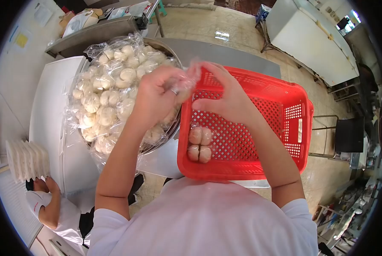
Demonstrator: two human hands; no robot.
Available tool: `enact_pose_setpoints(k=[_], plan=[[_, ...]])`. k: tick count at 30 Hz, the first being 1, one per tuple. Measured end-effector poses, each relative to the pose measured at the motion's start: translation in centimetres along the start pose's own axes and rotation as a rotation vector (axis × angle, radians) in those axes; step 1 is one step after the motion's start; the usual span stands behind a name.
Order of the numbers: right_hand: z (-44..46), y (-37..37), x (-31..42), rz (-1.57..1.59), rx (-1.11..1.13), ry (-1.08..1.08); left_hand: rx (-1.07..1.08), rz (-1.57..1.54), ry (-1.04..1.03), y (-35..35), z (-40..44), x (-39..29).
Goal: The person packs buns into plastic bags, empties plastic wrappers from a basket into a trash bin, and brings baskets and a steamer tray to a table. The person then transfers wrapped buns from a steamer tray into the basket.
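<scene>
My left hand point(154, 96) is closed on a clear plastic bag point(193, 74) with pale round pieces in it, partly blurred, between the bowl and the basket. My right hand point(227, 96) is over the red basket point(246, 173), thumb and fingers spread apart beside the bag's top. Wrapped round dough pieces point(200, 144) lie in the basket's near left corner. To the left, a wide metal bowl point(172, 49) is heaped with bagged pale dough balls point(108, 98).
A co-worker point(59, 205) stands at the lower left, hands raised near stacked white trays point(27, 160). A metal shelf point(97, 32) with packages is beyond the bowl. A large white cabinet point(312, 38) stands at the upper right, and a dark chair point(348, 138) is at the right.
</scene>
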State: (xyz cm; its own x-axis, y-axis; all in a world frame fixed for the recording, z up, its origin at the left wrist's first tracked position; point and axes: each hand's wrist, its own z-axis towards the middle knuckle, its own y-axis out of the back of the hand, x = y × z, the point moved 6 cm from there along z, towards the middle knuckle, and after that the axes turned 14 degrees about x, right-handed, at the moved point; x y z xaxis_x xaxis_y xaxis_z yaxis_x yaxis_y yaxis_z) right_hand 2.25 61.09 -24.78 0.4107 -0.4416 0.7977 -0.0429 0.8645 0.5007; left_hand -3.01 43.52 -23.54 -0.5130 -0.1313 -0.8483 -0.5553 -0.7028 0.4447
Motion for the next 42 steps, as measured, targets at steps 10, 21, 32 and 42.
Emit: enact_pose_setpoints(k=[10,21,32,42], plan=[[-1.4,-0.8,0.1,-0.069,0.082,-0.049,-0.001,-0.478,0.177,-6.3,-3.1,-1.3],[-5.3,-2.7,0.5,-0.279,0.247,-0.046,0.188,-1.302,0.621,-8.5,-6.1,4.1],[-7.1,-11.5,-19.8,-0.017,0.427,-0.749,-0.133,0.451,0.473,4.8,-5.7,8.9],[-8.5,-11.8,-16.1,-0.156,0.611,-0.511,-0.054,0.262,0.234,-0.1,-5.0,3.6]])
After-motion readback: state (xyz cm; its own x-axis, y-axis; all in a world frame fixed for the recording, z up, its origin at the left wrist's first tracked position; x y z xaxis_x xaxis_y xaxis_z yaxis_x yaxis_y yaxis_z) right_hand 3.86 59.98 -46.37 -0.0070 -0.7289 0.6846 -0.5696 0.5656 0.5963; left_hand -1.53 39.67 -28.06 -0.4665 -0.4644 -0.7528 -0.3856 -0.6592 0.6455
